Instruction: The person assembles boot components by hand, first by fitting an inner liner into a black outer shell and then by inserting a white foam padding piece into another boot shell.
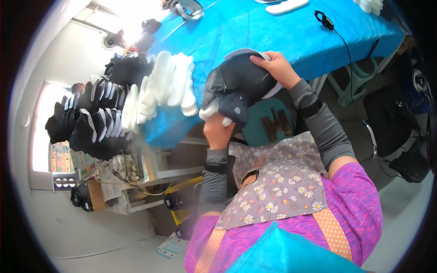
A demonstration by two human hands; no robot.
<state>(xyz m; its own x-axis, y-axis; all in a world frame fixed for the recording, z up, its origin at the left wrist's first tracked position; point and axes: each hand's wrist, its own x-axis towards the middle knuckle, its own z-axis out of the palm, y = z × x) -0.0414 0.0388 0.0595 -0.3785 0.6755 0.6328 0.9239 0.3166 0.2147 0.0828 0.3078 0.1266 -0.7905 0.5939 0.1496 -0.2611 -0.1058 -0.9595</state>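
Observation:
Between my hands, above the near edge of the table, is a black shoe upper [243,75] with a pale strip along its far edge. My right hand [280,69] pinches that edge at the upper right. My left hand [218,129] grips the lower left end, where a dark navy padded part [233,108] bends over the fingers. White shows around these fingertips; whether it is finger covers or lining I cannot tell. Part of the left fingers is hidden by the upper.
Left on the blue-covered table [268,36] stand white foot-shaped forms [170,82] and rows of black uppers [98,109]. A white insole-like piece [287,6] lies at the far side, near a black corded device [323,19]. Below are a teal stool [255,132] and a black chair [387,118].

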